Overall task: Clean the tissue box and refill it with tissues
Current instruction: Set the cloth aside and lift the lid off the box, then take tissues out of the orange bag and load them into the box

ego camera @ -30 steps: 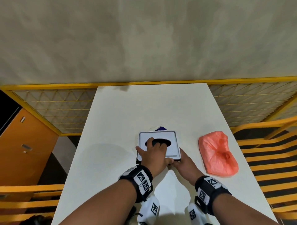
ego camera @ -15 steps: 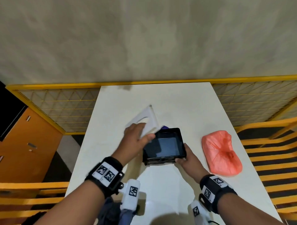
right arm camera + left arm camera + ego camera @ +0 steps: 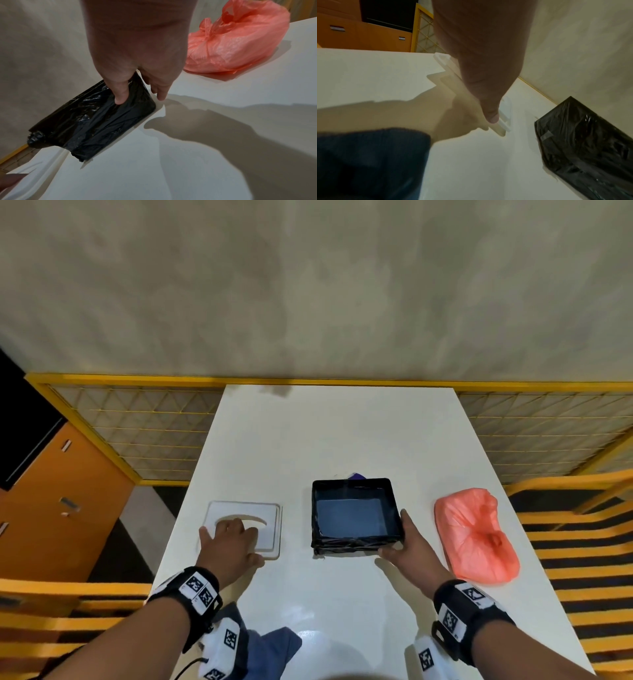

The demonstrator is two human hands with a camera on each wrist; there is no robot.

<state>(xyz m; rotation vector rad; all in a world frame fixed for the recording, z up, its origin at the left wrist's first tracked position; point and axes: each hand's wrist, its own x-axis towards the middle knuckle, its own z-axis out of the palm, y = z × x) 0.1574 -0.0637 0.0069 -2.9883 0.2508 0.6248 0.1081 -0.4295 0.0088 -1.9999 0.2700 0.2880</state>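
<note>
Tissue box: wrapped in crinkled glossy black plastic film. Lid, at its 9 o'clock: smooth white plastic. Bag, at 3 o'clock: thin wrinkled pink plastic.

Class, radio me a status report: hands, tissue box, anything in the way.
Left hand holds lid, left of box. Right hand grips box corner. Box open, empty. Pink bag lies clear, right.

Far half of our table is wide open, so we can pass a hand anywhere there. Closer in it's a row: white lid held by our left hand, black box gripped by our right hand, pink bag. Just narrow lanes between them — and a blue cloth at the near edge.
</note>
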